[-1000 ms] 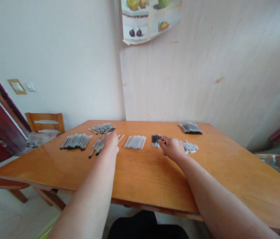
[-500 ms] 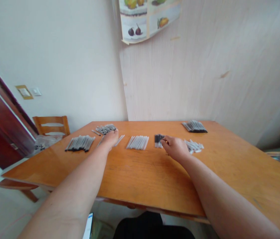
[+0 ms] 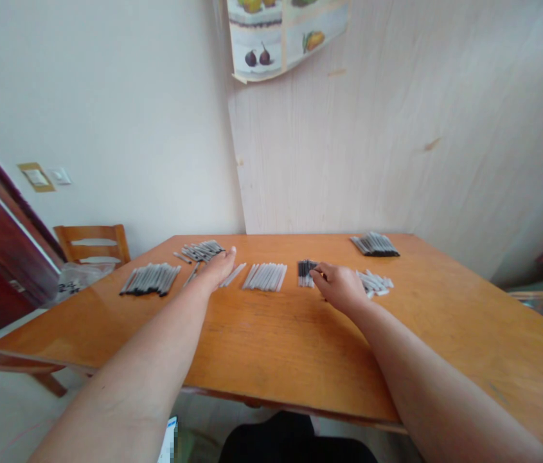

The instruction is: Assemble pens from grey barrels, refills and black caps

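Observation:
My left hand (image 3: 217, 268) reaches over the table's left half, thumb raised apart; its other fingertips are mostly hidden. It is beside a loose pile of pens with dark ends (image 3: 204, 249) and a few thin white tubes (image 3: 233, 275). A neat row of white tubes (image 3: 265, 277) lies between my two hands. My right hand (image 3: 341, 285) has its fingers pinched together at the right edge of a small row of black-and-pale sticks (image 3: 306, 272). What they pinch is too small to make out. Short white pieces (image 3: 374, 283) lie scattered just right of that hand.
On the wooden table (image 3: 290, 347), a row of black-ended pens (image 3: 150, 280) lies at the left and another bundle (image 3: 376, 245) at the back right. A chair (image 3: 92, 243) stands beyond the left edge. The wall (image 3: 329, 161) borders the back.
My left hand's thumb has lifted slightly and moved a little to the right. My right hand stays by the black-and-pale sticks. The whole view has shifted slightly.

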Tool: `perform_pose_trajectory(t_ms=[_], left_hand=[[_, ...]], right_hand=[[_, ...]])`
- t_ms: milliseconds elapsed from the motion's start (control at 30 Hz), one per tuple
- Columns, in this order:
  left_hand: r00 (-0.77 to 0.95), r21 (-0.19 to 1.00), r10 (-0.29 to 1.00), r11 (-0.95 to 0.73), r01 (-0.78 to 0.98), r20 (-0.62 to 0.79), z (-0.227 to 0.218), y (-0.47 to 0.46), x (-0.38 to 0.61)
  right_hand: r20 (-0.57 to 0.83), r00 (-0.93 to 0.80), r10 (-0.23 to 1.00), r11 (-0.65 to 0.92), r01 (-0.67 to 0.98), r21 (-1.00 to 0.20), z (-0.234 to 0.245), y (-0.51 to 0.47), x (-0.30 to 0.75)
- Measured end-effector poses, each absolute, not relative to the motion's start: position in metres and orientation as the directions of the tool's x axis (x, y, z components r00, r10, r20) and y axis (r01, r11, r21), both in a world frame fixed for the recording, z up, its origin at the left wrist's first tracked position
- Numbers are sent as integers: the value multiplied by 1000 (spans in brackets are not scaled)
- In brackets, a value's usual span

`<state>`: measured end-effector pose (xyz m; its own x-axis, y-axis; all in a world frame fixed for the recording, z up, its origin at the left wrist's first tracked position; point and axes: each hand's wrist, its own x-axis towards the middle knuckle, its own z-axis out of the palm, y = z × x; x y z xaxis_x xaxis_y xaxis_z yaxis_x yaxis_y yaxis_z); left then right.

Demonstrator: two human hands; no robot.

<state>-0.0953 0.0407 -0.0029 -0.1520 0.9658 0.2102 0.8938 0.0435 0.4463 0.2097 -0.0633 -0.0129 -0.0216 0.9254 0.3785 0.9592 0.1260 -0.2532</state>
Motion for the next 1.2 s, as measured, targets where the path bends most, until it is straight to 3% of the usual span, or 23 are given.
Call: perform_pose_trajectory(t_ms=[267,367,500,1200], left_hand=[[17,280,992,-52,958,126,-5,21,-90],[41,336,997,-58,940,58,-11,15,-85],[-1,426,996,-36,904,85,-19,12,-78],[-16,477,985,-69,876,172,-32,16,-91]], right_hand=[[396,-31,918,146,954,-262,-13,-63,210],[371,-20,928,130,953,-275,-11,-65,209],[381,-17,924,131,952,-276,-12,-64,210],[424,-11,906,135,955,-265,-13,-60,213]])
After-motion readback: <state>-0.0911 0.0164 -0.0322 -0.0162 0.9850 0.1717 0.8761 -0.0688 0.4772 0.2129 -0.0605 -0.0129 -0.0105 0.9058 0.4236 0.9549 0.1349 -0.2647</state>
